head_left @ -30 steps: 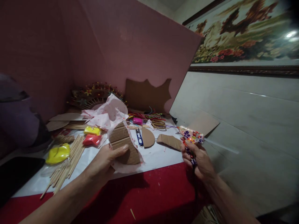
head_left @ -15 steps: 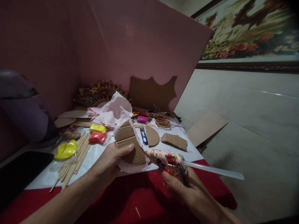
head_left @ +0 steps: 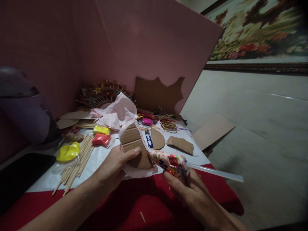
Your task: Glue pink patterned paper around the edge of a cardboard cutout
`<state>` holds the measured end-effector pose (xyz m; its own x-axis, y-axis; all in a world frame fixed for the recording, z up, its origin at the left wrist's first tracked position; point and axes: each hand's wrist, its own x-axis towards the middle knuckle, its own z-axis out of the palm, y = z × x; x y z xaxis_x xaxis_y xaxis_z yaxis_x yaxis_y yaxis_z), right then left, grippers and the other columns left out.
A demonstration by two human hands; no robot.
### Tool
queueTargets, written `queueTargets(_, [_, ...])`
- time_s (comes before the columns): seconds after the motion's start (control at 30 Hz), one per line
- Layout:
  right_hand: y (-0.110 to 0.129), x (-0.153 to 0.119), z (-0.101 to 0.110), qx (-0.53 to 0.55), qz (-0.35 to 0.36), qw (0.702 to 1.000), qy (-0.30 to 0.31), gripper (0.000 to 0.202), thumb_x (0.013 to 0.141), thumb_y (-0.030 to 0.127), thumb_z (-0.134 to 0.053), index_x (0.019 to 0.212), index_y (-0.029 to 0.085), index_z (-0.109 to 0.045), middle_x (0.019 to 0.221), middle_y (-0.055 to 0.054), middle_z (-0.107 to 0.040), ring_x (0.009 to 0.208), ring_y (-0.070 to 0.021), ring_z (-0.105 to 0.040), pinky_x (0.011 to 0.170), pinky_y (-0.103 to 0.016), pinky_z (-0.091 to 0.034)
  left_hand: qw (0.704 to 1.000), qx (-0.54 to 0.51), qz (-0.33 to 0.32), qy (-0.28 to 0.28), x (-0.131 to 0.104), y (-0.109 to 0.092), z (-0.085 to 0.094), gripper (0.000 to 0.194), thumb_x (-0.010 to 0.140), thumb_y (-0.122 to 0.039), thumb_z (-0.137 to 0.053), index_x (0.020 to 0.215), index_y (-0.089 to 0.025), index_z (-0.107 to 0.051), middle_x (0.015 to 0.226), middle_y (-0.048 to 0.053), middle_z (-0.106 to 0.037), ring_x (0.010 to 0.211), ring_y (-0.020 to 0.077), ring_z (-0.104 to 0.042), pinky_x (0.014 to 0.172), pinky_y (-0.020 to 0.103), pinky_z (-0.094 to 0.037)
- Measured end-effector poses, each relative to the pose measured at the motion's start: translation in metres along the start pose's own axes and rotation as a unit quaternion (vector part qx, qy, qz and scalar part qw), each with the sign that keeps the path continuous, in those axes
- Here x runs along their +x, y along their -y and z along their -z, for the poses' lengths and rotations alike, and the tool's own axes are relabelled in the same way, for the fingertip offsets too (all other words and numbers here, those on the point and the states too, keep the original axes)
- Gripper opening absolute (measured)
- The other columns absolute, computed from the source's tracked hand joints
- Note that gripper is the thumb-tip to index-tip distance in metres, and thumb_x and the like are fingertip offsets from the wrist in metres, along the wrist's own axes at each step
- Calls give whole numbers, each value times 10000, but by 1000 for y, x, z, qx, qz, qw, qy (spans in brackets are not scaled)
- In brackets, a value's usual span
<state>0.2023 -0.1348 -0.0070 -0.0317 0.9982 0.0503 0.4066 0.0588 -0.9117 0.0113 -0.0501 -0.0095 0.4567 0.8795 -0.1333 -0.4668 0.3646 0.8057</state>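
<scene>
My left hand [head_left: 120,163] pinches a rounded cardboard piece [head_left: 131,141] by its lower left side, thumb on top. White cloth with small pink marks [head_left: 138,173] lies behind the cardboard and shows all round its edge. In my right hand [head_left: 183,189] is a flower-patterned hot glue gun [head_left: 166,162], its fingers wrapped round the handle. A long clear glue stick [head_left: 216,172] sticks out of its back, and a small red light glows on its side. The nozzle meets the right edge of the cardboard; whether glue comes out I cannot make out.
Blue thread snips [head_left: 148,138], a half-round cardboard piece [head_left: 158,138] and a cardboard strip [head_left: 180,145] lie beyond my hands. On the left are wooden sticks [head_left: 80,160], yellow clay [head_left: 68,152], red clay [head_left: 101,139] and a black phone-like slab [head_left: 26,176]. More cloth [head_left: 113,114] lies behind.
The glue gun in my right hand has moved slightly left and up along the cardboard's right edge. My left hand keeps its hold. The whole view has shifted a little.
</scene>
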Motion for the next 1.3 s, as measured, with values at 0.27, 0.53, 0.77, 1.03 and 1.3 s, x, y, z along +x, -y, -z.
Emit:
queueTargets(0.27, [15,0,0,-15,3,1000,-21,235,851,396,-563,840,199,-690,720,-3,-639,856,-203,-580,785,-266,-460,1000,-12,8,3,-1,-1,0,307,710,-125,-696,1014,-103,-657,952,131,-729,785,240,-699,742,358,-572])
queueTargets(0.53, [14,1,3,-35,-8,999,3,283,851,426,-542,852,195,-705,572,16,-583,645,-173,-574,649,-261,-483,1000,-7,-2,-6,-3,-2,-5,266,732,-98,-667,998,-102,-656,976,128,-729,823,234,-696,738,334,-574])
queueTargets(0.77, [16,0,1,-27,10,1000,4,252,878,386,-529,954,211,-694,718,-7,-658,907,-221,-607,846,-316,-471,1000,-4,4,-10,-5,-4,-6,267,763,-82,-629,1028,-108,-639,1009,134,-721,828,243,-696,727,359,-582])
queueTargets(1.03, [13,-5,1,-27,28,999,16,300,904,361,-518,1188,299,-589,1198,17,-626,1069,-185,-567,928,-241,-416,1000,-3,2,-25,-4,-3,-7,283,767,-66,-616,1046,-108,-637,979,130,-731,818,242,-699,729,353,-580])
queueTargets(1.3, [20,-1,2,-29,32,999,29,320,923,368,-481,1216,284,-578,1102,22,-663,1039,-181,-574,927,-241,-408,1000,-4,6,-17,-3,-1,-6,267,751,-71,-637,1016,-102,-645,946,131,-737,799,247,-699,717,381,-582])
